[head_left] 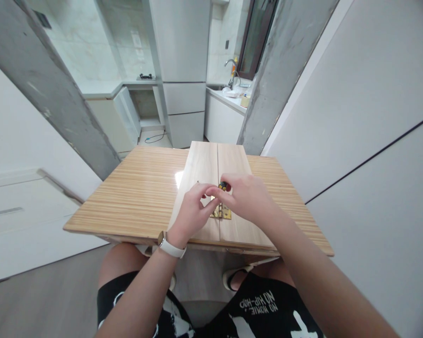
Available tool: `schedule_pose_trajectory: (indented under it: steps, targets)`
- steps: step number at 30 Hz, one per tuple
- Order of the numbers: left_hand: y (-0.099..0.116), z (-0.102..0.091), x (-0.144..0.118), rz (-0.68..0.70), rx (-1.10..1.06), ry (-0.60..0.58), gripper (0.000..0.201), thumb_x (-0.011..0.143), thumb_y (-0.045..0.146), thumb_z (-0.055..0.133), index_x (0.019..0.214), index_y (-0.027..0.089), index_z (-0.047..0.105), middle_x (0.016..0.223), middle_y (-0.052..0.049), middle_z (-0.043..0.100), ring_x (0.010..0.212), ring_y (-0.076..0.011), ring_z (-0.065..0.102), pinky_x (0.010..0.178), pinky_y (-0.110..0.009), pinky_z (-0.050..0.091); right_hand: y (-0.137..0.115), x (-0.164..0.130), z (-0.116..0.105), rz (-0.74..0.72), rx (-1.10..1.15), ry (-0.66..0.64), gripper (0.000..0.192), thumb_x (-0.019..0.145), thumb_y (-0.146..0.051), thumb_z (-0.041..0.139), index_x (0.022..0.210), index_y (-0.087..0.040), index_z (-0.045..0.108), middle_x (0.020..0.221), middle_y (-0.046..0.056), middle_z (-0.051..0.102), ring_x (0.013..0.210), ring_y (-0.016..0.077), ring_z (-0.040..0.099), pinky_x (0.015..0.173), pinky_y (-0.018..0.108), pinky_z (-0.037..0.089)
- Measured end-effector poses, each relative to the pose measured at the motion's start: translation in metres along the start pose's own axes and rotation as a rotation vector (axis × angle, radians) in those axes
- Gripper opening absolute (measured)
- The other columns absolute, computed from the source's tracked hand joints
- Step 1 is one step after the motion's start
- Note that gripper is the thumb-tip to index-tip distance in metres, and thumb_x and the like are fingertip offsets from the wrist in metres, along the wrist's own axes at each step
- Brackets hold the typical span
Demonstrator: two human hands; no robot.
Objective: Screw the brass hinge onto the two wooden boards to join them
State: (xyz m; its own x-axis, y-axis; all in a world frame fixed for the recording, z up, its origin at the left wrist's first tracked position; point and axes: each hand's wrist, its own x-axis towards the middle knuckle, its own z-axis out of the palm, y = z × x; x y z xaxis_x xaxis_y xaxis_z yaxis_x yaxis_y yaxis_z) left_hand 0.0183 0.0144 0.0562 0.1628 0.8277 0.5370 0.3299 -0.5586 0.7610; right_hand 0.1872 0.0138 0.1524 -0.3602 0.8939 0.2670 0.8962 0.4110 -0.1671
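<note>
Two pale wooden boards, the left board (200, 162) and the right board (234, 164), lie side by side with a narrow seam between them. Across the seam near the front sits a brass hinge (227, 213), partly covered by my fingers. My right hand (248, 196) is closed around a screwdriver (223, 186) with a black and yellow handle; its shaft and tip are hidden. Meeting it over the hinge, my left hand (191, 212) has thumb and fingers bent in a pinch. What those fingers hold, if anything, is hidden. A white-banded watch (172, 248) is on my left wrist.
The boards rest on a striped wooden table (141, 188), whose front edge is close to my knees. White panels (373, 94) stand to the right. Beyond are a fridge (185, 47), a counter with a faucet (231, 70), and a cable (157, 137) on the floor.
</note>
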Motion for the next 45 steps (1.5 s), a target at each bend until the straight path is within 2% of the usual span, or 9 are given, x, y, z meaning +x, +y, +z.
schedule_pose_trajectory:
  steps: [2,4,7,10,17,27,35,45]
  targets:
    - [-0.001,-0.002,0.001,-0.005,-0.011,-0.020,0.012,0.094,0.024,0.073,0.106,0.022,0.071,0.100,-0.004,0.073,0.088,-0.0192,0.063,0.079,-0.034,0.050,0.007,0.000,-0.008,-0.123,0.205,-0.044,0.030,0.102,-0.043,0.062,0.115,-0.018,0.072,0.106,0.009,0.077,0.079,0.0184,0.067,0.069,0.031,0.044]
    - [-0.003,-0.003,0.002,-0.018,-0.027,-0.034,0.013,0.094,0.027,0.074,0.107,0.023,0.071,0.100,-0.004,0.073,0.090,-0.0199,0.063,0.081,-0.035,0.051,0.013,0.000,-0.015,-0.241,0.372,-0.093,0.026,0.102,-0.024,0.059,0.125,-0.021,0.070,0.119,0.008,0.075,0.090,0.0173,0.069,0.080,0.030,0.049]
    - [-0.005,-0.005,0.003,-0.043,-0.039,-0.060,0.018,0.093,0.027,0.075,0.111,0.023,0.073,0.100,-0.005,0.072,0.091,-0.0205,0.063,0.082,-0.035,0.052,0.017,0.002,-0.021,-0.329,0.458,-0.148,0.029,0.099,-0.010,0.054,0.115,-0.023,0.075,0.114,0.006,0.077,0.102,0.0185,0.069,0.091,0.031,0.050]
    - [-0.006,-0.007,0.004,-0.061,-0.046,-0.103,0.019,0.094,0.026,0.074,0.112,0.023,0.074,0.101,-0.005,0.073,0.093,-0.0207,0.064,0.082,-0.035,0.052,0.016,0.003,-0.023,-0.331,0.442,-0.158,0.030,0.098,-0.007,0.055,0.110,-0.022,0.077,0.108,0.006,0.078,0.102,0.0191,0.070,0.092,0.032,0.050]
    - [-0.008,-0.004,0.001,-0.085,-0.119,-0.143,0.016,0.099,0.027,0.066,0.113,0.023,0.074,0.114,-0.006,0.076,0.103,-0.0214,0.068,0.093,-0.038,0.053,0.014,0.003,-0.021,-0.275,0.258,-0.122,0.020,0.097,-0.009,0.058,0.102,-0.017,0.077,0.100,0.008,0.077,0.092,0.0207,0.069,0.083,0.032,0.048]
    - [-0.002,-0.006,0.001,-0.083,-0.130,-0.152,0.020,0.100,0.030,0.065,0.118,0.024,0.072,0.119,-0.007,0.076,0.109,-0.0226,0.070,0.092,-0.038,0.055,0.017,0.004,-0.019,-0.264,0.125,-0.122,0.014,0.100,-0.016,0.057,0.092,-0.016,0.069,0.090,0.007,0.071,0.083,0.0194,0.062,0.075,0.032,0.039]
    - [0.002,-0.005,0.001,-0.051,-0.078,-0.135,0.022,0.096,0.029,0.071,0.118,0.024,0.071,0.116,-0.007,0.076,0.105,-0.0228,0.069,0.090,-0.038,0.054,0.013,0.001,-0.021,-0.269,-0.028,-0.108,0.023,0.105,-0.029,0.057,0.086,-0.017,0.063,0.085,0.006,0.068,0.073,0.0178,0.056,0.067,0.033,0.031]
    - [0.004,-0.004,0.001,-0.035,-0.060,-0.138,0.018,0.095,0.028,0.073,0.112,0.023,0.071,0.112,-0.006,0.076,0.102,-0.0218,0.068,0.088,-0.037,0.053,0.012,0.007,-0.009,-0.233,-0.231,-0.069,0.042,0.106,-0.046,0.054,0.084,-0.017,0.072,0.079,0.009,0.074,0.071,0.0208,0.063,0.060,0.035,0.021]
